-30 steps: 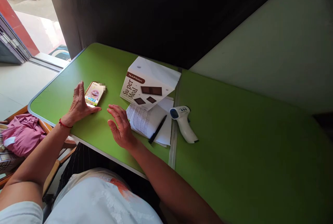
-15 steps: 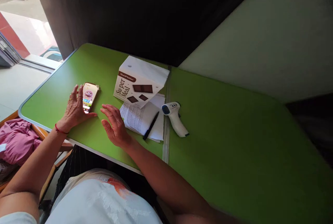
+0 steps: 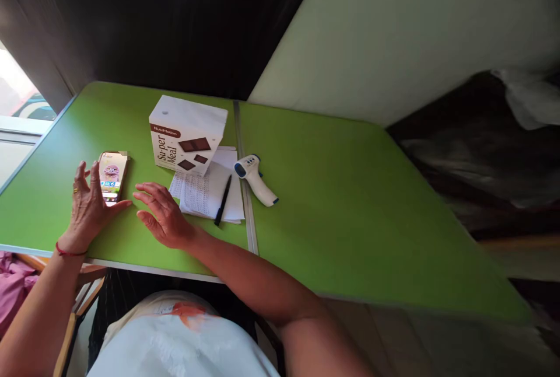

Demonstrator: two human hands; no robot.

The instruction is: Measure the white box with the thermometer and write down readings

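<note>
A smartphone (image 3: 112, 177) with its screen lit lies face up on the green table (image 3: 332, 208). My left hand (image 3: 90, 205) is at the phone's left and lower edge, thumb and fingers spread apart around that corner; whether it touches the phone I cannot tell. To the right of the phone, my right hand (image 3: 161, 216) hovers over or rests on the tabletop with its fingers apart and nothing in it. Beyond that hand stands a white "Super Meal" box (image 3: 186, 140), partly on some papers (image 3: 196, 196). A black pen (image 3: 223, 200) lies across the sheets.
A white infrared thermometer (image 3: 258, 180) lies right of the papers, beside the metal seam (image 3: 248, 213) across the table. Behind the table are a dark panel (image 3: 166, 21) and a pale wall (image 3: 371, 27). Pink cloth (image 3: 15, 283) lies on a chair at lower left.
The view has swung to the right, so everything on the table appears further left. Both hands keep nearly the same pose around and beside the phone.
</note>
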